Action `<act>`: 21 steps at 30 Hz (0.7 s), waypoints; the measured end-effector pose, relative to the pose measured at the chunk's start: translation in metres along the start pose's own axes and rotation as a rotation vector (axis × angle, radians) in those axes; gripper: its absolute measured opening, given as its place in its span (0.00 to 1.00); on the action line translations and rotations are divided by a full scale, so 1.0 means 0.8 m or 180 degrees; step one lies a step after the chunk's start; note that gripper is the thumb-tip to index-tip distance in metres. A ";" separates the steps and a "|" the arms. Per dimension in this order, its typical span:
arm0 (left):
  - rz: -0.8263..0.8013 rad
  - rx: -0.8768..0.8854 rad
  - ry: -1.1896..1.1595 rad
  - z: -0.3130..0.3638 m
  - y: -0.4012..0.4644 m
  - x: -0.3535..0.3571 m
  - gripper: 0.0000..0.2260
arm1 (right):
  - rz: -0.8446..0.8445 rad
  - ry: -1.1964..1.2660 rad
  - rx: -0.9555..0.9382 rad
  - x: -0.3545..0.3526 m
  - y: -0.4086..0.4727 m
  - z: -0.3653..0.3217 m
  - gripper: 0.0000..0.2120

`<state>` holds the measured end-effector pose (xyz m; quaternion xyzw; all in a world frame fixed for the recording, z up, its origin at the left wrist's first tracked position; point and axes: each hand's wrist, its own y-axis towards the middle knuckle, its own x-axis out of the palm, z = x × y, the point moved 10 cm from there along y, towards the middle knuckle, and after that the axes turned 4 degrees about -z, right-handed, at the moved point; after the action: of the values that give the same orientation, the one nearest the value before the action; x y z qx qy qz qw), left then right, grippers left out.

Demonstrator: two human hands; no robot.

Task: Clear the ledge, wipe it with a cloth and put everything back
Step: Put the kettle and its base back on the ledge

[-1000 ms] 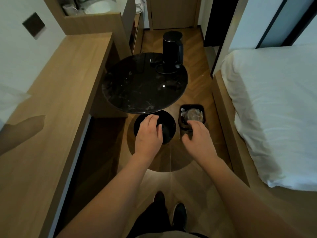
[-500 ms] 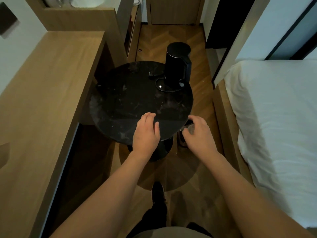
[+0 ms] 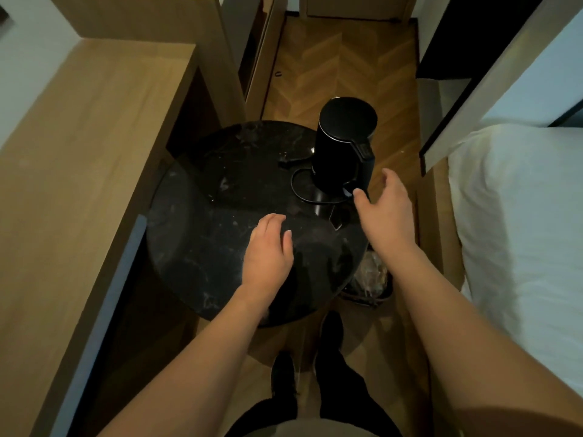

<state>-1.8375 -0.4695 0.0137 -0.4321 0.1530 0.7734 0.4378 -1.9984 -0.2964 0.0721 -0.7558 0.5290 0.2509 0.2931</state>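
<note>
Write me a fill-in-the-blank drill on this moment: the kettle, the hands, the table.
1. The black kettle stands on the round ____ table.
2. The ____ hand reaches open toward the kettle's handle.
3. The left hand hovers over the table and holds ____.
4. The white bed lies on the person's ____ side.

Missing words: black; right; nothing; right

Hotel-style bedroom: white bed [image 3: 520, 231], kettle [image 3: 344, 146], wooden ledge [image 3: 79, 171].

No legible text, labels or nos. anywhere; panel on kettle [image 3: 345, 143] handle too dark, blurred to read.
</note>
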 end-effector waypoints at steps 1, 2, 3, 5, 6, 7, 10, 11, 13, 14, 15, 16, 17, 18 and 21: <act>0.0016 -0.0084 -0.0014 0.000 0.011 0.002 0.18 | -0.0064 0.0021 -0.0002 0.004 0.020 0.000 0.32; 0.0033 -0.0138 -0.0024 0.001 0.022 0.004 0.18 | -0.0155 0.0046 -0.0007 0.010 0.039 0.001 0.33; 0.0061 -0.0159 -0.0026 0.004 0.034 0.006 0.18 | -0.0253 0.0057 -0.0007 0.016 0.057 0.002 0.33; 0.0147 -0.0188 -0.0063 0.010 0.059 0.007 0.17 | -0.0394 0.0052 -0.0008 0.026 0.087 0.004 0.32; 0.0179 -0.0203 -0.0096 0.013 0.070 0.007 0.17 | -0.0422 0.0032 -0.0018 0.029 0.100 0.005 0.29; 0.0207 -0.0214 -0.0126 0.016 0.078 0.007 0.17 | -0.0434 -0.0002 -0.0021 0.030 0.111 0.005 0.25; 0.0242 -0.0236 -0.0137 0.020 0.101 0.008 0.17 | -0.0543 -0.0182 -0.0041 0.034 0.135 0.006 0.16; 0.0236 -0.0232 -0.0117 0.021 0.108 0.009 0.17 | -0.0631 -0.0265 -0.0046 0.038 0.140 0.006 0.16; 0.0202 -0.0237 -0.0077 0.020 0.125 0.011 0.16 | -0.0746 -0.0329 -0.0047 0.043 0.149 0.006 0.15; 0.0177 -0.0234 -0.0053 0.020 0.135 0.012 0.17 | -0.0749 -0.0284 -0.0026 0.042 0.153 0.006 0.14; 0.0147 -0.0209 -0.0016 0.020 0.145 0.012 0.17 | -0.0719 -0.0208 0.0015 0.037 0.157 0.007 0.13; 0.0108 -0.0170 0.0029 0.021 0.156 0.012 0.17 | -0.0662 -0.0124 0.0071 0.028 0.161 0.009 0.12; 0.0070 -0.0135 0.0073 0.021 0.169 0.012 0.18 | -0.0594 -0.0052 0.0114 0.017 0.166 0.010 0.12; 0.0032 -0.0118 0.0108 0.021 0.182 0.013 0.18 | -0.0522 -0.0005 0.0135 0.006 0.171 0.011 0.12; -0.0184 -0.0127 0.0203 0.020 0.229 0.024 0.25 | -0.0259 -0.0012 0.0105 -0.031 0.182 0.012 0.11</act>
<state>-1.9991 -0.5539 -0.0182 -0.4694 0.1390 0.7492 0.4461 -2.1445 -0.3125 0.0568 -0.7713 0.5014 0.2314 0.3164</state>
